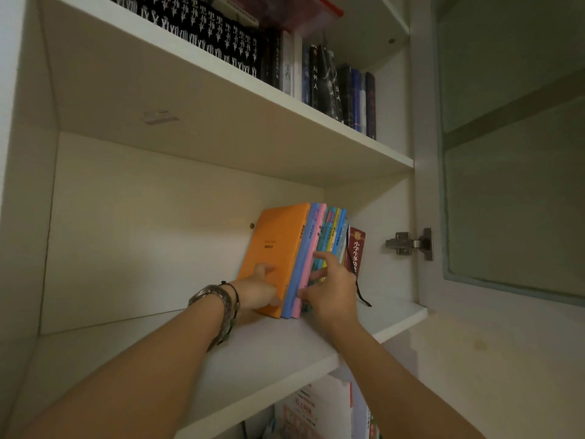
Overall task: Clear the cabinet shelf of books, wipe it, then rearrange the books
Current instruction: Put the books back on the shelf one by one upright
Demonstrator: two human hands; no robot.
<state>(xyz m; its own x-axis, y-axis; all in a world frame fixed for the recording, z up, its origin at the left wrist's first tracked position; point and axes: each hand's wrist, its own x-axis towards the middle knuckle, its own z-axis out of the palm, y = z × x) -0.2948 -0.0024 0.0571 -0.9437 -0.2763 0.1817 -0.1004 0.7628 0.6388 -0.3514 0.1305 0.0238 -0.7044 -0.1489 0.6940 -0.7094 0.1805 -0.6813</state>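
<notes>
Small row of books [316, 245] stands on middle shelf [285, 353], at right end, leaning left. Orange book [275, 245] on outside, then blue one [300, 264], pink one [308, 274], thin bright ones, dark red book [355, 248] last. Left hand [258, 288] flat against orange cover, fingers spread, propping row. Right hand [332, 288] pinches spines, thumb on pink book. Watch [218, 301] on left wrist. Rest of shelf bare. Dark books [335, 83] on shelf above. Glass door [512, 172] open at right.
</notes>
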